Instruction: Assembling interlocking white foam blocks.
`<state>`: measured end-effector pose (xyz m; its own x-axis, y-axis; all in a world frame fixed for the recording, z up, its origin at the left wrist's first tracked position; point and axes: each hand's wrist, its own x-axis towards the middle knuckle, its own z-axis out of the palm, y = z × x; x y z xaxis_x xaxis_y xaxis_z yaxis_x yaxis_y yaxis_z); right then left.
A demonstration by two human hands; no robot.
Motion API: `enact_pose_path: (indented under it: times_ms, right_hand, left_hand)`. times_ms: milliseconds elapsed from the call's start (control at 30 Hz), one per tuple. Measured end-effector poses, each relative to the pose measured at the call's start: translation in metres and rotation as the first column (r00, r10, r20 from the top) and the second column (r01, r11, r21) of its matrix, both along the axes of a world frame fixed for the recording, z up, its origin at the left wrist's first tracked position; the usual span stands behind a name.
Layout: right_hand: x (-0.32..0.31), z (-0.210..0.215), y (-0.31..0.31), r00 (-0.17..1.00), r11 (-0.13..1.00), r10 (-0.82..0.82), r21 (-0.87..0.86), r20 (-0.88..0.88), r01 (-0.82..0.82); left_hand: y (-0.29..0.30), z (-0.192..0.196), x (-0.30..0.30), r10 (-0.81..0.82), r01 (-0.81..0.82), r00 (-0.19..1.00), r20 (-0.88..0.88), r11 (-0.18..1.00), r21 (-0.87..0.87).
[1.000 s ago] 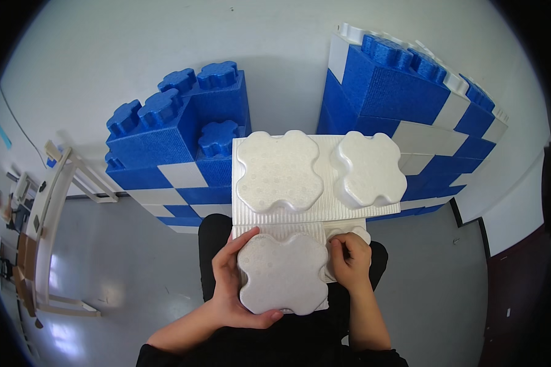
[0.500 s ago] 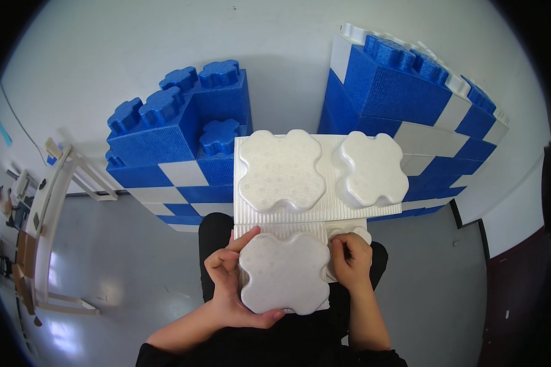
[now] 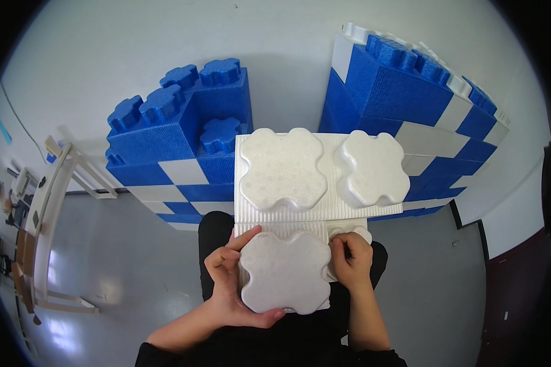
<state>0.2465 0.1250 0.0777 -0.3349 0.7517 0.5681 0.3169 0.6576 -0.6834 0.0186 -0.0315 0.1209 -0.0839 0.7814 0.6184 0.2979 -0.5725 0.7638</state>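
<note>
A white foam building block (image 3: 286, 273) with one large four-lobed stud sits over my lap, close to my body. My left hand (image 3: 229, 284) grips its left side, thumb along the near edge and index finger stretched over the far left corner. On the opposite side, my right hand (image 3: 352, 260) is closed with curled fingers against the block's right edge; its fingertips are partly hidden. Beside that hand shows part of another white stud (image 3: 362, 233), lower down. Just beyond lies a wider white block (image 3: 330, 211) with two studs, its near edge against the held block.
Blue and white block stacks stand at far left (image 3: 147, 144) and far right (image 3: 398, 92) before a pale wall (image 3: 281, 73). A white table (image 3: 49, 208) is on the left, with brown boxes (image 3: 24, 257) beside it. A dark red panel (image 3: 514, 293) stands at right.
</note>
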Motion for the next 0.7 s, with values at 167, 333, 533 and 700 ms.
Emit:
enact_pose_path:
  times_ms: [167, 333, 533, 700]
  right_hand:
    - [-0.0007, -0.0011, 0.0016, 1.0, 1.0, 0.011, -0.006, 0.003, -0.011]
    - [-0.0009, -0.0021, 0.0016, 1.0, 1.0, 0.007, -0.002, 0.002, -0.007]
    - [-0.0013, -0.0022, 0.0013, 1.0, 1.0, 0.004, 0.008, 0.011, -0.004]
    - [-0.0035, -0.0065, 0.0032, 0.999, 0.999, -0.005, 0.033, -0.033, 0.007]
  left_hand:
    - [0.0021, 0.0002, -0.0019, -0.001, 0.001, 1.0, -0.007, 1.0, 0.014]
    - [0.0006, -0.0039, -0.0018, 0.01, -0.011, 0.998, 0.063, 1.0, 0.022]
    - [-0.0018, -0.0013, -0.0054, 0.047, -0.048, 0.996, -0.077, 0.999, -0.01]
    - [0.002, -0.0067, -0.0011, 0.007, -0.006, 1.0, -0.007, 0.999, 0.035]
